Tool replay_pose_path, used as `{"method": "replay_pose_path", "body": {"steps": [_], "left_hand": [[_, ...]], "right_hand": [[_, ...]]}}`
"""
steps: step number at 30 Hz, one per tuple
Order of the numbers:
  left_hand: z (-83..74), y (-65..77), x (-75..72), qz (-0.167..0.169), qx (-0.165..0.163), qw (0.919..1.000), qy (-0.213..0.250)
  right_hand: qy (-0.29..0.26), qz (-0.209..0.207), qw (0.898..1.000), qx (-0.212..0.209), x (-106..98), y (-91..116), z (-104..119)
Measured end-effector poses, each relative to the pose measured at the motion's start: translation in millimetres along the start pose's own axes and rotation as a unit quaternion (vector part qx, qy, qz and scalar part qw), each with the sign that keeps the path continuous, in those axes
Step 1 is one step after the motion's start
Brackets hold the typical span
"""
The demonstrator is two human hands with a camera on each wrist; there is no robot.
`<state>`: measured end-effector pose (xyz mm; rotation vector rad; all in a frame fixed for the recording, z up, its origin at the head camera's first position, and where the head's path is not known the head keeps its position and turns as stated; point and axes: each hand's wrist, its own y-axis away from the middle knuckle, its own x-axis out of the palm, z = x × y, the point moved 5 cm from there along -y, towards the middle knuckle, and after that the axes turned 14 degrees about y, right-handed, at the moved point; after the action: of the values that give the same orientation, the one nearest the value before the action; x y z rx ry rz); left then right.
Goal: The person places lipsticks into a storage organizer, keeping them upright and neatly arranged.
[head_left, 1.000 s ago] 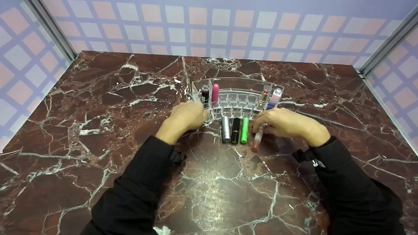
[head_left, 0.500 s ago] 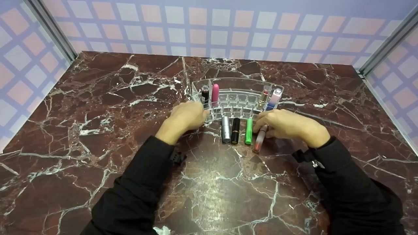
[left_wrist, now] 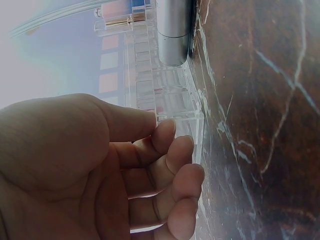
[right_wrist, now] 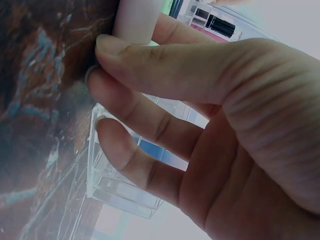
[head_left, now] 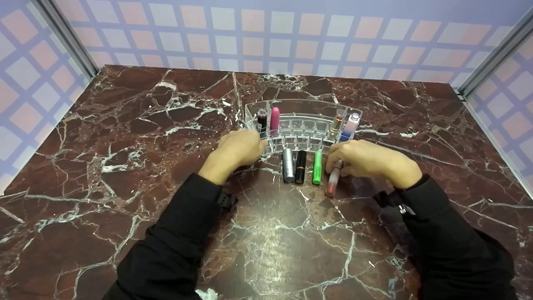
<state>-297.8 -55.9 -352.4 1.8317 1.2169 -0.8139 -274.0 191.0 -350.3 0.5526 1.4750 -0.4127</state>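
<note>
A clear, curved lipstick organizer (head_left: 300, 143) with rows of small compartments stands in the middle of the table. At its left end, my left hand (head_left: 238, 146) pinches the edge between thumb and fingertips, with the other fingers curled beside it. My right hand (head_left: 366, 156) pinches the upper end of a lip gloss tube (head_left: 333, 182), reddish below and pale above, by the organizer's front right. To the left of this tube lie a green tube (head_left: 317, 167), a black lipstick (head_left: 300, 167) and a silver lipstick (head_left: 288, 166). The wrist view shows the gloss's pale end (right_wrist: 135, 20) against my right thumb.
Inside the organizer stand a dark tube (head_left: 261, 121) and a pink tube (head_left: 275, 120) at the left, a gold lipstick (head_left: 335, 127) and a pink-and-blue tube (head_left: 350, 126) at the right. Checkered panels (head_left: 283, 37) enclose the marbled table (head_left: 166, 104).
The green tube has shifted right, opening a gap from the black lipstick. My right hand has moved slightly right with the lip gloss tube. My left hand has stayed in place.
</note>
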Motion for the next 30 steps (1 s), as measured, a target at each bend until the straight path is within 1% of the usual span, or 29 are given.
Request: {"method": "replay_pose_path", "body": {"steps": [7,15,23,30], "left_hand": [[-0.7,0.7,-0.4,-0.001,-0.001,1.0,0.0],[-1.5,1.9,-1.3,-0.003,0.003,1.0,0.001],[-1.0,0.6,-0.7,0.005,0.008,0.9999,0.009],[-0.8,1.2,-0.2,0.009,0.008,0.9997,0.019]], "right_hand": [[-0.016,0.013,1.0,-0.013,-0.9,1.5,1.9],[-0.027,0.021,0.999,-0.005,-2.8,3.0,0.8],[-0.045,0.025,0.999,-0.005,-3.6,5.3,-1.7],[-0.038,0.031,0.999,0.006,-5.5,7.1,-4.0]]}}
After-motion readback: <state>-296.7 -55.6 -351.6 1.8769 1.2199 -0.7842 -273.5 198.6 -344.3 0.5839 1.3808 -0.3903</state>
